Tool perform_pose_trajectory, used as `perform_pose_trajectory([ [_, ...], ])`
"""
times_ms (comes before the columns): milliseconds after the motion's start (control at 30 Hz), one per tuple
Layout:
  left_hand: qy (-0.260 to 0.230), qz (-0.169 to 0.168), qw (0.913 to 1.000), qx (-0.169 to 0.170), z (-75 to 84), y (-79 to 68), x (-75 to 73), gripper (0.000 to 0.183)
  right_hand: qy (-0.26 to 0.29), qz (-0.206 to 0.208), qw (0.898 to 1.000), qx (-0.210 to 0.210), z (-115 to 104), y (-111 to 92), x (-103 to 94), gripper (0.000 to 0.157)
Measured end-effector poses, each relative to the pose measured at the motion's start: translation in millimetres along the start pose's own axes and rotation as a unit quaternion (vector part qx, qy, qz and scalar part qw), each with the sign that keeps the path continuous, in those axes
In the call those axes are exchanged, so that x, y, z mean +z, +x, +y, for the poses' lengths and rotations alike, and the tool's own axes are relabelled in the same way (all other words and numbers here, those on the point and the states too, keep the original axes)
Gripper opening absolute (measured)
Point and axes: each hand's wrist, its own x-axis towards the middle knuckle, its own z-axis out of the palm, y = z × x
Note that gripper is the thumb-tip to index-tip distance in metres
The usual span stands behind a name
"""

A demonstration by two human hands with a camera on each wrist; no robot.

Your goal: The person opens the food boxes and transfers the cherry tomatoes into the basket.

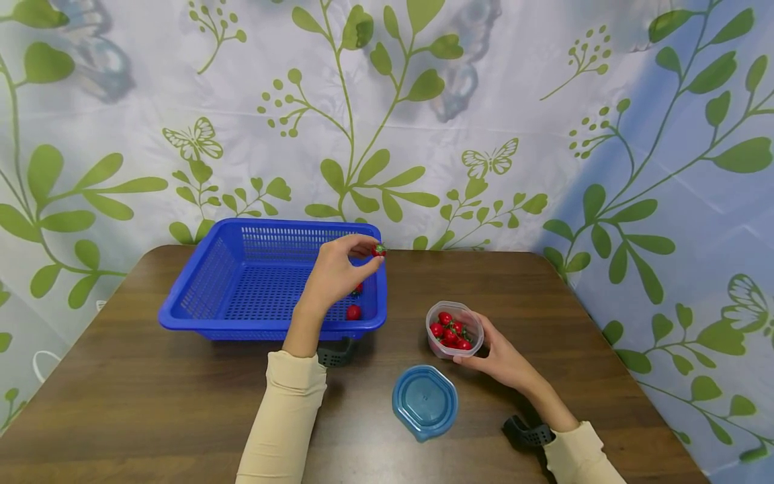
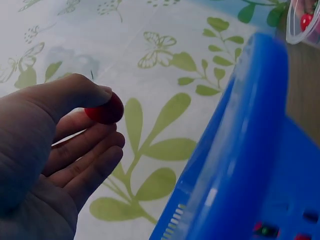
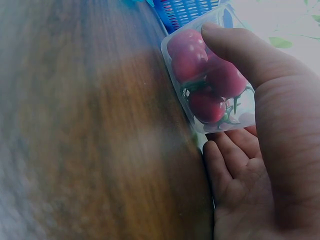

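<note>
White leaf-printed cloth (image 1: 242, 161) backed my brown wooden table (image 1: 181, 403); left hand (image 1: 338, 270) gripped a red tomato (image 1: 378, 250), right hand (image 1: 503, 359) a clear plastic tub (image 1: 435, 345).

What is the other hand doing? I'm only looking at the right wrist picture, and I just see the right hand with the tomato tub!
Observer: The left hand is pinching one small red tomato.
Operator: Ooh! Is anything inside the blue basket? I only see its holes.
Observer: Yes, at least two loose tomatoes lie in it, toward the end nearer the tub.
Operator: And what's on the white backdrop? I can only see bits of green.
Observer: There are butterflies printed among the leaves.
</note>
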Motion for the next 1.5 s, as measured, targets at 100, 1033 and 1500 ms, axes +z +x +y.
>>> perform_pose_trajectory([
  [100,0.009,0.002,0.9999,-0.01,-4.4,-1.2,-5.5,0.028,-0.001,-0.001,1.0,0.001,0.8,-0.3,0.1,0.091],
  [1033,0.013,0.027,0.9971,-0.07,-26.9,-15.3,-47.5,0.032,0.005,-0.001,1.0,-0.002,1.8,1.3,-0.4,0.09],
  [1500,0.01,0.019,0.9975,-0.068,-26.4,-13.6,-44.6,0.036,0.005,-0.001,1.0,-0.006,3.7,1.0,0.9,0.09],
])
